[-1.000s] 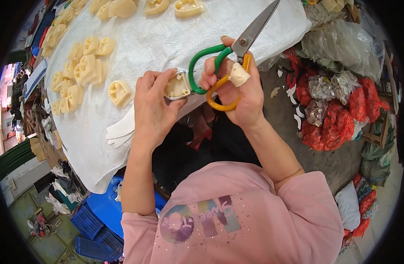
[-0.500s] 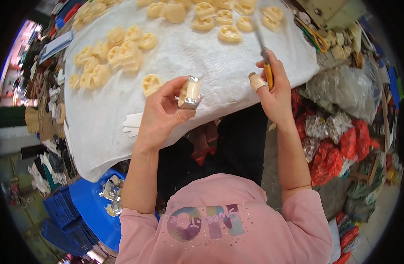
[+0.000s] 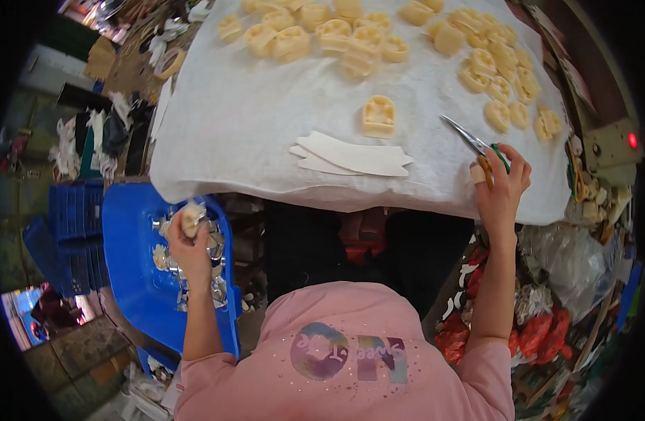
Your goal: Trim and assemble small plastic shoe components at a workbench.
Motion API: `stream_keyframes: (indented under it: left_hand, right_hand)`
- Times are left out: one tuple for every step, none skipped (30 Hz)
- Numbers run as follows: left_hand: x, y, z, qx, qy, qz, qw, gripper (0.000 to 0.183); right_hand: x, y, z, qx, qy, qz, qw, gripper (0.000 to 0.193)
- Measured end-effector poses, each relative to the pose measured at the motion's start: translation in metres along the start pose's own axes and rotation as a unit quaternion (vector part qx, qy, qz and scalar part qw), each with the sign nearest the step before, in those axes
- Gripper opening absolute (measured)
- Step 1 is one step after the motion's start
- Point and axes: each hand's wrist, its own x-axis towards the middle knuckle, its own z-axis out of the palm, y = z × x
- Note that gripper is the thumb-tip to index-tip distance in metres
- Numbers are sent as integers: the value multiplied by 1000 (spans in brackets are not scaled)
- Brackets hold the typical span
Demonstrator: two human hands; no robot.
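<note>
Over the blue bin (image 3: 122, 238) at the left, my left hand (image 3: 189, 245) is closed around a small cream moulded piece (image 3: 192, 219) wrapped partly in shiny silver foil. Under it in the bin lie several similar silver-and-cream pieces (image 3: 217, 245). My right hand (image 3: 503, 189) grips a pair of scissors (image 3: 470, 135) with orange and green handles, held low above the right front part of the white cloth. Their blades point away to the left and look nearly together. Nearest the middle lies a single cream moulded piece (image 3: 378, 116), with white notched strips (image 3: 354, 156) in front of it.
A white cloth (image 3: 238, 126) covers the table. Many cream moulded pieces (image 3: 350, 42) cluster along its far side and right (image 3: 501, 63). Blue crates (image 3: 77, 217) stand beyond the bin at the left. Red bags (image 3: 547, 333) and clear plastic (image 3: 575, 259) lie at the lower right.
My left hand has gone from above the table down to the left, over the blue bin, still holding the foil-wrapped piece. The scissors have come lower. The whole view has turned leftward.
</note>
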Motion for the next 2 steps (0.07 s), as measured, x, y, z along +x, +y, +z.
stream_keyframes:
  left_hand:
    - [-2,-28,-21,26,50,-2,998,57]
    - [-9,-57,-43,56,105,-5,993,59]
  right_hand:
    - [1,-6,1,59,-3,-21,998,32]
    - [1,-18,5,130,-46,-11,990,32]
